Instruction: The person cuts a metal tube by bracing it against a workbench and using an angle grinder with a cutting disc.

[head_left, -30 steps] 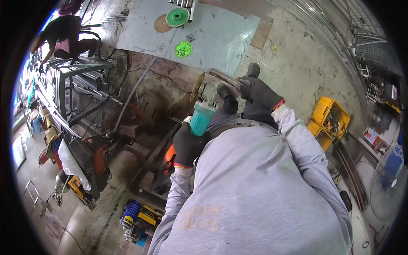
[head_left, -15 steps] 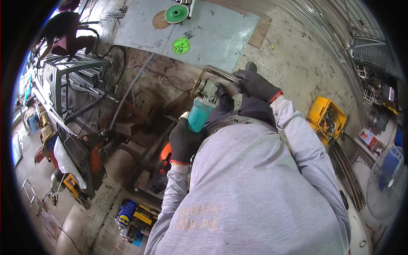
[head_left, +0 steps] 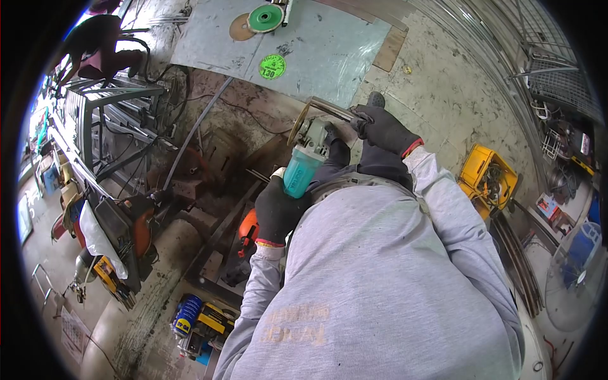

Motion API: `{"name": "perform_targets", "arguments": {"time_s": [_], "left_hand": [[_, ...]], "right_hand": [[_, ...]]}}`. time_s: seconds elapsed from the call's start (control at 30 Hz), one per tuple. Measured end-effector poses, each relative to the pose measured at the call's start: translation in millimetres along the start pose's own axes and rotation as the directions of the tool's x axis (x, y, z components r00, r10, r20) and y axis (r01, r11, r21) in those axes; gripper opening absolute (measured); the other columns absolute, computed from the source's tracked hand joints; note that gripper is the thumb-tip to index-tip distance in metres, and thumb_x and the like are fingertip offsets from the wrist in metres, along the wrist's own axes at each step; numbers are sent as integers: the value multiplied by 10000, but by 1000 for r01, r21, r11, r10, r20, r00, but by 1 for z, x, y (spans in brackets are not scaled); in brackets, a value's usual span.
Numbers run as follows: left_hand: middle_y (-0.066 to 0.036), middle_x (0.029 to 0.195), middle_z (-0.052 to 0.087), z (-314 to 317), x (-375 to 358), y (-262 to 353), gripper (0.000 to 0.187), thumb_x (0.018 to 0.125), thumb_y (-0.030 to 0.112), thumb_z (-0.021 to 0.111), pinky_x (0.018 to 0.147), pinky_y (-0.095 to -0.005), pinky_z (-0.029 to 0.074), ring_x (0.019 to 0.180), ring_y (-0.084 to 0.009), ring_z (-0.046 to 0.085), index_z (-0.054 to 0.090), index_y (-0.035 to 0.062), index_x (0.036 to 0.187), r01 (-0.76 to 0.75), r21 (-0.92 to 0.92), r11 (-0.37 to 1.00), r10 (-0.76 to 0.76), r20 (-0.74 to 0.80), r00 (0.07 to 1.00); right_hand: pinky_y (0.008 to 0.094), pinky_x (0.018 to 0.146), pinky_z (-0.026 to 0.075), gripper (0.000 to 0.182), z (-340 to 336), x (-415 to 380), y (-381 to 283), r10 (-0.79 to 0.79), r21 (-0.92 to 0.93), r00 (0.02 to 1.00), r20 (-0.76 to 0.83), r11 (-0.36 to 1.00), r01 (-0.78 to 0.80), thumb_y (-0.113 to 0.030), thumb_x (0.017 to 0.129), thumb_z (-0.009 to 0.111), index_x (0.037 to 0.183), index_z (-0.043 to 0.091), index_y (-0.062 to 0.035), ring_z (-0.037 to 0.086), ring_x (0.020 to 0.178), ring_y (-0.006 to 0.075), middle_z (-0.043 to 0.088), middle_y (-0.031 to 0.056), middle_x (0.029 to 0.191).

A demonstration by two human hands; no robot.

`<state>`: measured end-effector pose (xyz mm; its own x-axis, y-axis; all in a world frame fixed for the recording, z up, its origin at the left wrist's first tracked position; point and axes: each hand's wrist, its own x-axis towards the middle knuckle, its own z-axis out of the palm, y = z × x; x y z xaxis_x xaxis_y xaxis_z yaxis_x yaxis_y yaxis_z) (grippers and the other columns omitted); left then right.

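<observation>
Teal-bodied angle grinder (head_left: 303, 166) gripped in my gloved left hand (head_left: 277, 213), fingers wrapped around its rear | disc (head_left: 295, 125) tilted on edge beside a metal bar (head_left: 329, 108) | my gloved right hand (head_left: 382, 128) clenched on that bar's end | green discs (head_left: 266, 18) lie well apart on a grey sheet (head_left: 329, 50).

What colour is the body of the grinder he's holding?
Teal, on the angle grinder gripped by the gloved left hand; the head view shows it.
</observation>
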<state>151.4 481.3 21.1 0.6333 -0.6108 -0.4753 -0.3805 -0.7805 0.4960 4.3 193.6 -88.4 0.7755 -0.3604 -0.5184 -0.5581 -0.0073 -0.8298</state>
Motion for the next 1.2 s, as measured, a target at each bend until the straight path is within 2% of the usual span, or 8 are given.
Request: {"name": "perform_targets", "arguments": {"time_s": [0.1, 0.2, 0.53, 0.73, 0.8, 0.9, 1.03, 1.2], "left_hand": [[-216, 1008, 808, 5, 0, -5, 573, 828, 372, 914, 761, -518, 616, 949, -456, 784, 701, 76, 1270, -72, -14, 997, 71, -62, 996], [-243, 1100, 813, -3, 0, 5, 654, 817, 345, 930, 852, -496, 634, 1040, -447, 792, 686, 57, 1351, 4, -3, 1000, -4, 15, 1000], [-246, 1083, 813, -3, 4, 5, 667, 812, 342, 933, 835, -507, 637, 1017, -448, 797, 676, 55, 1357, -21, 16, 1000, 21, 22, 1000], [-243, 1075, 815, -4, 7, 7, 687, 802, 338, 940, 833, -502, 638, 1007, -443, 800, 674, 56, 1368, -18, 14, 1000, 18, 37, 999], [-199, 974, 804, -3, 6, 9, 505, 839, 355, 905, 748, -513, 611, 922, -443, 787, 707, 91, 1222, -86, 3, 996, 86, -39, 996], [-199, 976, 805, -2, 6, 6, 509, 843, 363, 905, 747, -510, 611, 923, -441, 788, 710, 91, 1227, -99, 16, 995, 100, -41, 994], [-199, 980, 807, -2, 7, 6, 515, 846, 370, 908, 747, -508, 611, 926, -441, 788, 713, 92, 1233, -86, 17, 996, 86, -35, 996], [-204, 999, 808, -1, 8, 6, 545, 846, 373, 908, 758, -506, 614, 941, -439, 789, 713, 90, 1268, -80, 12, 997, 80, -23, 996]], "right_hand": [[280, 611, 451, 233, -2, -1, -1, 59, 12, 998, 38, 998, -59, -200, 1139, 622, 1294, 719, -56, 494, 668, 78, 577, -30, 826], [281, 606, 447, 230, -1, 0, 3, 15, 28, 1000, 14, 999, -16, -202, 1135, 630, 1292, 720, -60, 490, 659, 77, 574, -33, 818], [301, 607, 444, 224, -1, -1, 3, -29, -68, 1000, -7, 997, 29, -252, 1140, 639, 1190, 718, -48, 478, 649, 83, 565, -19, 781], [310, 705, 506, 264, 4, 0, 10, -65, -64, 997, -38, 996, 62, -240, 1135, 646, 1259, 719, -19, 547, 760, 114, 642, 14, 869], [307, 763, 535, 306, 4, -1, 9, -85, -99, 995, -54, 992, 79, -242, 1128, 658, 1320, 717, -11, 593, 815, 118, 684, 41, 919], [304, 789, 547, 338, 2, -7, -3, -15, -88, 999, -50, 996, 10, -258, 1122, 669, 1354, 713, -16, 615, 829, 121, 704, 54, 931], [315, 789, 555, 357, 4, -5, 5, -60, -125, 996, -67, 991, 52, -270, 1120, 671, 1379, 711, -28, 630, 829, 133, 714, 58, 944], [340, 843, 569, 334, 1, -7, -7, 22, -146, 999, -43, 989, -28, -249, 1117, 662, 1366, 717, -35, 671, 890, 166, 738, 97, 998]]}}
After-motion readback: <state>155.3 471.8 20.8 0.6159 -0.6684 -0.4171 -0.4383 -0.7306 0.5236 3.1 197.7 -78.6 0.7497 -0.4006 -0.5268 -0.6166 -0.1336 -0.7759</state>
